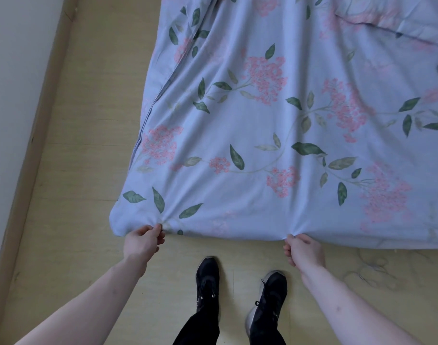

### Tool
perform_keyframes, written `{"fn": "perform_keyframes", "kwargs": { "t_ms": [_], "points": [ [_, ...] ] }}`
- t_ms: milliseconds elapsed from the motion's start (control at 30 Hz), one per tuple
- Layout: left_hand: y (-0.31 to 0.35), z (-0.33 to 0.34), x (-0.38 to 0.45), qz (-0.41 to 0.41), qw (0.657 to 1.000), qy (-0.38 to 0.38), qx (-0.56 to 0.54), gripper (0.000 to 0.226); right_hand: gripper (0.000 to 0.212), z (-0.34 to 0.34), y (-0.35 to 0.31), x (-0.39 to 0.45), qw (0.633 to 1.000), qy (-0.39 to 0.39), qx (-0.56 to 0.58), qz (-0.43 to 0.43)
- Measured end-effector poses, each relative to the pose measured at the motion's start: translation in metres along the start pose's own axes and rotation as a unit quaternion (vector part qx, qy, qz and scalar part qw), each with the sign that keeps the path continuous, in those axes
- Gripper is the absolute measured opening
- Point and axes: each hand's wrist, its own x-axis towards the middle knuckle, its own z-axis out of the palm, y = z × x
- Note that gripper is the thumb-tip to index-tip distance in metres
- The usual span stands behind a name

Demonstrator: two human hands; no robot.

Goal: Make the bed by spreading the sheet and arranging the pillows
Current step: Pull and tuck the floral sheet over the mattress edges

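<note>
Two bare forearms enter from bottom corners, no sleeves visible, no watch or rings seen. Left hand (pixel 141 241) and right hand (pixel 304 250) bare, no gloves. Black trouser legs (pixel 200 327) at bottom centre, narrow at ankle. Black lace-up sneakers: left sneaker (pixel 207 282) all black with small pale mark on side; right sneaker (pixel 270 297) black with black laces and grey-white sole edge showing along inner side and toe.
</note>
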Motion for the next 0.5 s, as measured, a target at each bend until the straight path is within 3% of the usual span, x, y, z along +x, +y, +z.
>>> {"fn": "perform_keyframes", "kwargs": {
  "t_ms": [167,267,367,433,500],
  "points": [
    [0.0,0.001,-0.007,0.013,0.999,0.044,0.029,0.027,0.026,-0.011,-0.007,-0.012,0.998,-0.001,-0.059,-0.033],
    [0.012,0.008,-0.008,-0.012,0.993,0.033,0.117,0.025,0.029,-0.018,-0.008,-0.01,0.978,-0.096,-0.184,0.005],
    [0.035,0.013,-0.013,0.017,0.939,0.016,0.343,0.026,0.028,-0.02,0.003,-0.012,0.957,-0.156,-0.236,0.064],
    [0.054,0.027,-0.027,0.08,0.891,0.025,0.446,0.027,0.02,-0.025,0.012,-0.006,0.976,-0.109,-0.184,0.043],
    [0.068,0.048,-0.043,0.15,0.87,0.019,0.468,0.029,0.015,-0.032,0.016,0.006,0.988,-0.06,-0.142,0.024]
  ]
}}
